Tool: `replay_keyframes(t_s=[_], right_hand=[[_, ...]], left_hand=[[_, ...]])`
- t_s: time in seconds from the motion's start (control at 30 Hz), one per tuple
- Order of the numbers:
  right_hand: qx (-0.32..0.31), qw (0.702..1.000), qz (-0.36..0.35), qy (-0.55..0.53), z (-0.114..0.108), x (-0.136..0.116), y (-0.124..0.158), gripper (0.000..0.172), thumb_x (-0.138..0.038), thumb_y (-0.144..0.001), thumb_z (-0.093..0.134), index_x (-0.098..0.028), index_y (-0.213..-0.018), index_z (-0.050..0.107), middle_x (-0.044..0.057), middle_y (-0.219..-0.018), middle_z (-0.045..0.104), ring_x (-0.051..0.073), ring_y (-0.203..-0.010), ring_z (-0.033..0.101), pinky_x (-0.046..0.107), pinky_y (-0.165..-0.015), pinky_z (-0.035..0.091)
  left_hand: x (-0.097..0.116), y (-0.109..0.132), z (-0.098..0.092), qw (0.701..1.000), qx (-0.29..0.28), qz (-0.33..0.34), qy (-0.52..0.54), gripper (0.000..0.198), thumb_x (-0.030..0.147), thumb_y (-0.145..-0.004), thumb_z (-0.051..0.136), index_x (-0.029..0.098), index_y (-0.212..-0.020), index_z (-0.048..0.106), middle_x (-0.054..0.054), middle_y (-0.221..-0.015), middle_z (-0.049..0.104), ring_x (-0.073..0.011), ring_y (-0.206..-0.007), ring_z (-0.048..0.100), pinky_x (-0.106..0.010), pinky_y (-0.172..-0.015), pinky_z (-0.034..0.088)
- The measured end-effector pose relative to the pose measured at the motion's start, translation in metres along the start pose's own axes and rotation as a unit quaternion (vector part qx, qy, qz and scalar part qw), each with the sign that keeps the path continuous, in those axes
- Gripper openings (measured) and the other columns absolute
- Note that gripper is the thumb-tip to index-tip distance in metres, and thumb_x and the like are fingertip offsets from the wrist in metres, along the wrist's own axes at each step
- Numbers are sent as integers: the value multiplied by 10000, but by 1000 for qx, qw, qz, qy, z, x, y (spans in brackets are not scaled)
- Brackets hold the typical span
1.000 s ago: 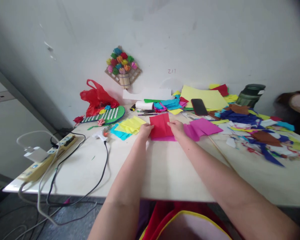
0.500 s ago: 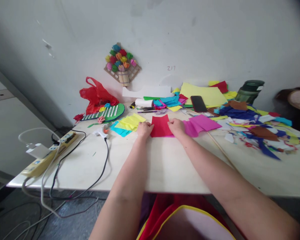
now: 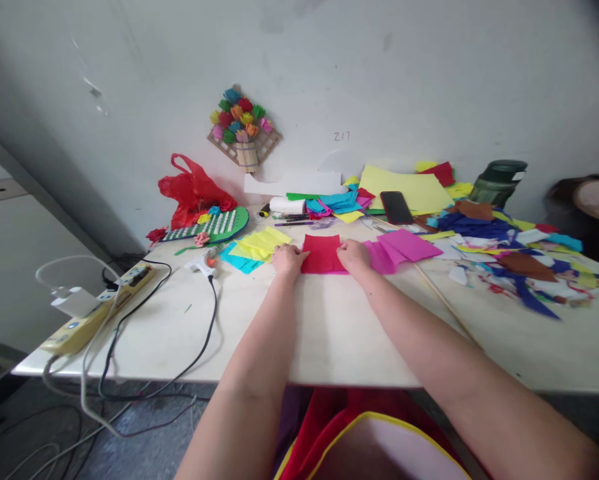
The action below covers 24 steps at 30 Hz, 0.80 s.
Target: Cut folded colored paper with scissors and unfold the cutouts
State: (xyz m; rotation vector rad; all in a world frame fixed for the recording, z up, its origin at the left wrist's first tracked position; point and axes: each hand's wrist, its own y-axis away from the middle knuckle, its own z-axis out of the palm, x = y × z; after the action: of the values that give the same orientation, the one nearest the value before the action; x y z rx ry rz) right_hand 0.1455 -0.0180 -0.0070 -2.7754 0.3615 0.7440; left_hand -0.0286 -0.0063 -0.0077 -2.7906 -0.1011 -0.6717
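A red sheet of paper [image 3: 321,251] lies on the white table [image 3: 329,333], on top of a magenta sheet. My left hand [image 3: 287,258] pinches its left edge and my right hand [image 3: 353,254] pinches its right edge, fingers curled on the paper. More magenta paper [image 3: 404,246] lies just right of my right hand. Yellow sheets [image 3: 260,243] over a cyan sheet [image 3: 239,263] lie just left of my left hand.
Scattered paper scraps [image 3: 519,260] cover the right side. A phone [image 3: 396,207] rests on a large yellow sheet; a dark green jar [image 3: 498,182] stands behind. A thin wooden stick [image 3: 442,300] lies at right. A power strip [image 3: 96,307] with cables and a red bag [image 3: 194,193] sit left.
The red paper looks shorter front to back now, as if folded down. Both hands stay at its edges, shifted slightly toward me.
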Motion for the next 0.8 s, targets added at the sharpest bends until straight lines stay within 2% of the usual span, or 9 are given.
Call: replay_keyframes(t_s=[0.3,0.53,0.67,0.8], right_hand=[[-6,1000,-3,14,0,-1,1,241,-274,-751,508,-204,-890,692,77,-943,696,220,-879,629,256,-660,428],[-12,1000,-5,14,-3,-3,2,247,-264,-759,503,-197,-901,694,81,-949,700,233,-898,630,263,-652,421],[-11,1000,-7,17,-2,-3,1,248,-263,-770,503,-197,-915,693,81,-942,702,230,-893,632,264,-655,419],[-15,1000,-6,20,-2,-2,1,237,-271,-781,507,-204,-911,694,81,-946,700,230,-895,632,265,-654,423]], left_hand=[[1,0,3,1000,6,-1,-26,245,476,-686,651,231,-701,646,-49,-956,633,-236,-1008,494,-339,-827,374],[1,2,2,1000,14,-7,-6,348,425,-692,658,254,-987,586,-19,-990,643,-212,-1013,503,-341,-868,371],[0,6,-2,999,5,34,-25,428,409,-727,622,307,-1138,561,-25,-1081,616,-225,-1064,474,-352,-880,375],[-3,6,-4,994,-18,87,-58,437,413,-749,584,328,-1177,567,-23,-1210,559,-252,-1162,397,-368,-921,364]])
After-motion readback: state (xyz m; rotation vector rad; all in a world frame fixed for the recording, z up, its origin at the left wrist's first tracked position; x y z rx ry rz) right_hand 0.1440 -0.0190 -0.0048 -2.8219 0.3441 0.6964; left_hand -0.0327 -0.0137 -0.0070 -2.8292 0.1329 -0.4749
